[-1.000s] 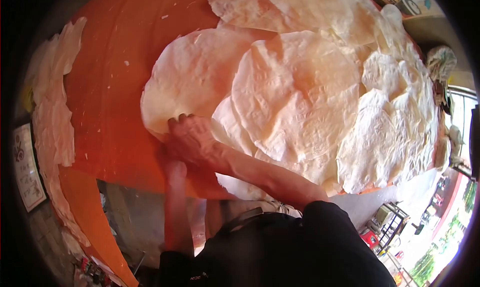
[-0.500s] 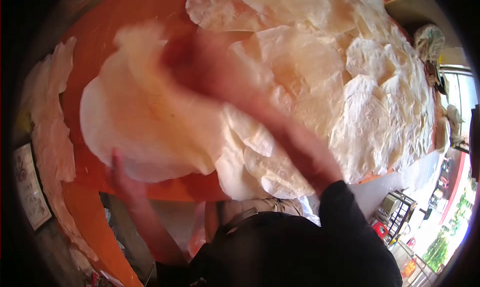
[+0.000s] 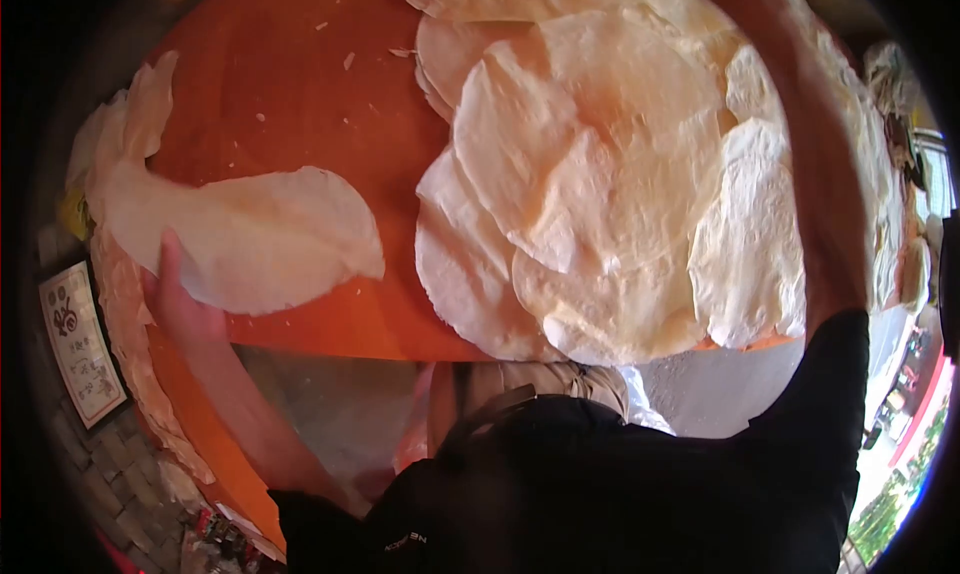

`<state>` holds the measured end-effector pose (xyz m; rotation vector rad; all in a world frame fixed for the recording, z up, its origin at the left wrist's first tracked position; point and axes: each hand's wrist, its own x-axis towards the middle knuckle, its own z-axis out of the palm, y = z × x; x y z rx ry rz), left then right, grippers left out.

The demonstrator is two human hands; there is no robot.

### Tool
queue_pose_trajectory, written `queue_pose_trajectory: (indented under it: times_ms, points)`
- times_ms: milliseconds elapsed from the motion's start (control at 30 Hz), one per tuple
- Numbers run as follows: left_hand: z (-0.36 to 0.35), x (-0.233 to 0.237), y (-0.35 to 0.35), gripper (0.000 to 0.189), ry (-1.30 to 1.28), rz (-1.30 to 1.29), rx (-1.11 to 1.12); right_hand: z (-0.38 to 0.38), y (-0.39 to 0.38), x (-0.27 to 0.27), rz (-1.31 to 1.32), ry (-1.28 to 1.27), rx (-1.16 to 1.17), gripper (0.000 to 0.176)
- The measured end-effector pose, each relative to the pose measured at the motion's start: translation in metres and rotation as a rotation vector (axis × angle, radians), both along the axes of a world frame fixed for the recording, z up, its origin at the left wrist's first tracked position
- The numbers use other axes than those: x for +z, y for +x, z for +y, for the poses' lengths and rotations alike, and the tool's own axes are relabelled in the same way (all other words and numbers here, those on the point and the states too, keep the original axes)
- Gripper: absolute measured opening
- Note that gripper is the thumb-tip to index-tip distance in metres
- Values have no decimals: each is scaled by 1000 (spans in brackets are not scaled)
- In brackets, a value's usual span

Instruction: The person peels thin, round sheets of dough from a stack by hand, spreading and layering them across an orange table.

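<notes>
My left hand (image 3: 185, 299) is at the left of the orange table (image 3: 290, 94), with its thumb on top of a thin pale round sheet (image 3: 285, 239) and its other fingers hidden under it. The sheet hangs partly folded from that hand, its right end over the bare orange surface. My right arm stretches up along the right side, across many overlapping pale sheets (image 3: 620, 94), and the right hand lies beyond the top edge of the picture.
More pale sheets (image 3: 125, 284) lie in a strip along the left side. Beside them is a framed sign (image 3: 82, 344) with writing. Small pale flakes are scattered on the orange surface. A gap with grey floor (image 3: 330, 394) shows below the table's front edge.
The sheet in my left hand has moved left and folded, baring more orange surface. My right hand has swung up and right, out of the picture.
</notes>
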<state>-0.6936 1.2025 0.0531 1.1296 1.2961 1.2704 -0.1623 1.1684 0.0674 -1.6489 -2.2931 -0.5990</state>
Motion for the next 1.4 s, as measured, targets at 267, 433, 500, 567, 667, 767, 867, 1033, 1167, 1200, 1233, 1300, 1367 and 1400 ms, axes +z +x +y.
queue_pose_trajectory:
  times_ms: [267,433,500,567,667,767,867,1033,1167,1200,1233,1300,1367,1400]
  points:
    - [5,69,135,44,191,-264,-247,-148,-48,-126,562,-354,-351,27]
    - [-30,-25,139,37,-190,-295,-322,-269,-63,-124,847,-396,-638,13]
    - [-65,-81,137,30,-391,-141,-565,-313,-88,-132,926,-437,-685,12]
    - [-102,-119,124,32,-491,174,-508,-353,-122,-139,991,-439,-684,16]
    - [-133,-161,86,35,-503,320,-549,-397,-169,-136,842,-466,-603,24]
    - [-148,-167,71,36,-555,305,-601,-414,-208,-141,664,-614,-663,52]
    - [-148,-164,64,35,-567,238,-656,-410,-234,-147,577,-545,-697,55]
    - [-144,-153,33,32,-537,136,-701,-409,-250,-151,612,-391,-630,37]
    - [-143,-156,-1,30,-593,72,-761,-407,-240,-139,752,-283,-646,10]
    - [-146,-158,-3,29,-605,38,-812,-406,-237,-136,789,-309,-707,9]
    - [-151,-159,-2,28,-618,5,-869,-398,-238,-123,756,-293,-716,10]
    - [-164,-163,5,30,-666,-104,-992,-378,-245,-88,644,-244,-676,12]
    - [-182,-150,21,38,-784,-200,-1108,-360,-267,-52,494,-180,-588,13]
    - [-190,-143,32,43,-842,-252,-1176,-354,-285,-41,456,-154,-549,16]
